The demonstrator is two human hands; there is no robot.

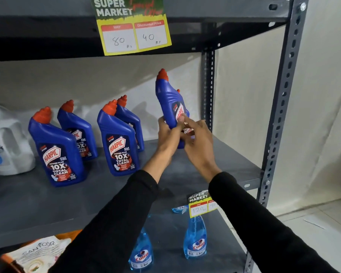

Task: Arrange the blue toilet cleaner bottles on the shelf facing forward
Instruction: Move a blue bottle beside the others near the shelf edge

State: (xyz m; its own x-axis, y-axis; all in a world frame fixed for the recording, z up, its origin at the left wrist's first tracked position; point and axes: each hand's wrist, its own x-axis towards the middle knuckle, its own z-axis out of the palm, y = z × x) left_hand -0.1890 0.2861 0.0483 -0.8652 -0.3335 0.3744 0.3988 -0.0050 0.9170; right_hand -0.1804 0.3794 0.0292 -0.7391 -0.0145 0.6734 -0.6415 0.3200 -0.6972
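Bottle gripped by both hands' fingers | label half-hidden | another bottle behind, mostly hidden

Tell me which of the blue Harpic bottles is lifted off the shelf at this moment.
The rightmost Harpic bottle, held tilted between the left hand and the right hand. The other four stand upright on the shelf.
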